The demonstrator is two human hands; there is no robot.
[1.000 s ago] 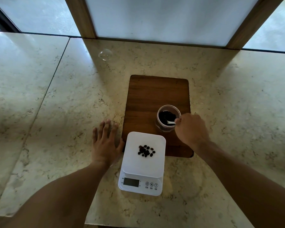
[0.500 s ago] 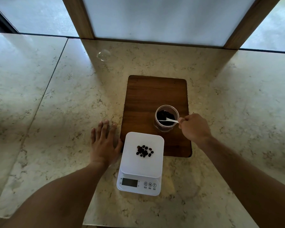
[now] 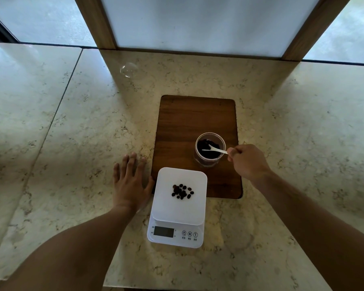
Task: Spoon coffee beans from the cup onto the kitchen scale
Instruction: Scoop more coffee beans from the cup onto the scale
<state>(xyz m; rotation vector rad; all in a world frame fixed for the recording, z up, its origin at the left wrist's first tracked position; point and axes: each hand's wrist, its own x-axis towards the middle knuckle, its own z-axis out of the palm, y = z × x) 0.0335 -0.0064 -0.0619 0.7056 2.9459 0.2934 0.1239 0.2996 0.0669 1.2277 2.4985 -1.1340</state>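
1. White plastic spoon (image 3: 215, 149): the right hand (image 3: 247, 162) has its fingers (image 3: 231, 152) pinched shut around the handle's end, the bowl reaching over the rim into the clear cup (image 3: 210, 149).
2. The right hand sits curled just beside the cup, forearm running back toward the lower right.
3. The left hand (image 3: 130, 183) lies flat on the marble bench (image 3: 72, 143), fingers spread and holding nothing (thumb close to the scale's edge).
4. The cup, dark with coffee beans (image 3: 206, 153), stands on the wooden board (image 3: 187, 122).
5. The white kitchen scale (image 3: 178, 208) overlaps the board's near edge, with a small heap of beans (image 3: 182, 191) on its platform.
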